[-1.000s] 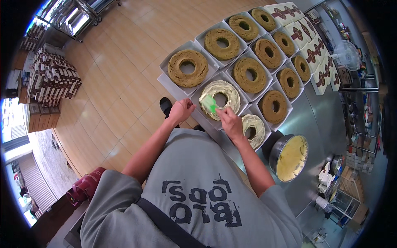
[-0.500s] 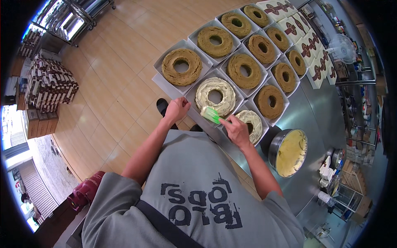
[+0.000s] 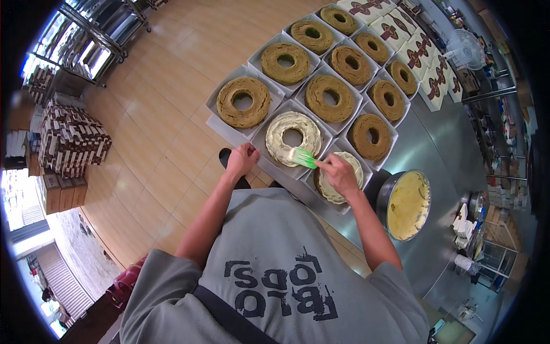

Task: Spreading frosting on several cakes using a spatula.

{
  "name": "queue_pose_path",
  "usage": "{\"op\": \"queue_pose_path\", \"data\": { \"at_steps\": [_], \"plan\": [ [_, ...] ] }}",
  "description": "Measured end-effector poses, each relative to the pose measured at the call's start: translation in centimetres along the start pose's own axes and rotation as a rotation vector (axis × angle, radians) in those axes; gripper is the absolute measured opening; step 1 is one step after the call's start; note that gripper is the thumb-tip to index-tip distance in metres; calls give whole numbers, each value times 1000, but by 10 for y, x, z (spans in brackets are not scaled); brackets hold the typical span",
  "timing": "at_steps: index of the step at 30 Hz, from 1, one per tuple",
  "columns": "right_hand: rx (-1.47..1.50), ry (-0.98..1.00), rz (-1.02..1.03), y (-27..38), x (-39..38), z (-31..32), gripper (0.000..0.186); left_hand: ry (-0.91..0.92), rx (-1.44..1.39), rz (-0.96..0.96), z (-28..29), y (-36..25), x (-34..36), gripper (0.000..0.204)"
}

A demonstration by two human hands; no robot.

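Note:
My right hand [image 3: 339, 176] grips a green spreading brush [image 3: 306, 160], its head coated in cream, at the front rim of a cream-topped ring cake [image 3: 277, 129] in an open white box [image 3: 263, 159]. A second cream-topped cake [image 3: 352, 166] lies partly under that hand. My left hand [image 3: 243, 157] is curled at the first box's left corner; whether it grips the edge is hidden. Several plain brown ring cakes [image 3: 243, 117] sit boxed behind. To the right stands a metal bowl [image 3: 408, 206] of pale yellow cream.
Printed white boxes [image 3: 411, 55] fill the back of the steel table [image 3: 441, 160], near a fan [image 3: 461, 46]. On the left are stacked cartons [image 3: 74, 137] on the tiled floor [image 3: 154, 103], a wheeled metal rack [image 3: 86, 43] and red cylinders [image 3: 126, 281]. Shelves line the right.
The brush has moved down and rightward along the cake's ring, with its head now near the front rim. The whole table has shifted leftward and slightly upward in view.

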State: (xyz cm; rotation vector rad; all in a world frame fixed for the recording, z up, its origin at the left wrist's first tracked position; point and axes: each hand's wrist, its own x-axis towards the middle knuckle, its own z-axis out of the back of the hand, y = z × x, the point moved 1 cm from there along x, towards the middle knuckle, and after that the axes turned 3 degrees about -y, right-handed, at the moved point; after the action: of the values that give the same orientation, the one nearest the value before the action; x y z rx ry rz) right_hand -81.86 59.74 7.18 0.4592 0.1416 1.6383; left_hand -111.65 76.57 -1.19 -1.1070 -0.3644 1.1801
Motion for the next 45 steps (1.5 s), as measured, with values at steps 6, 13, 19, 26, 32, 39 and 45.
{"op": "queue_pose_path", "data": {
  "at_steps": [6, 13, 19, 26, 32, 39, 45],
  "plan": [
    [50, -101, -131, 11, 16, -6, 29, 17, -9, 1, -5, -2, -3, 29],
    [14, -65, -261, 31, -32, 9, 25, 66, 169, 25, 25, -29, -6, 24],
    [-117, -205, -583, 39, -11, 1, 28, 181, -74, 32, 46, -49, 0, 22],
    [-333, -124, -838, 113, 13, -29, 32, 287, -166, -65, 83, -94, 92, 20],
    [-316, -101, -1147, 186, 40, -39, 35, 421, -177, -133, 129, -114, 159, 18],
    [-323, -238, -1612, 232, 83, -111, 33, 706, -39, -239, 155, -129, 211, 17],
    [-218, -421, -1791, 264, 128, -128, 33, 829, 55, -309, 173, -142, 226, 16]
  ]
}}
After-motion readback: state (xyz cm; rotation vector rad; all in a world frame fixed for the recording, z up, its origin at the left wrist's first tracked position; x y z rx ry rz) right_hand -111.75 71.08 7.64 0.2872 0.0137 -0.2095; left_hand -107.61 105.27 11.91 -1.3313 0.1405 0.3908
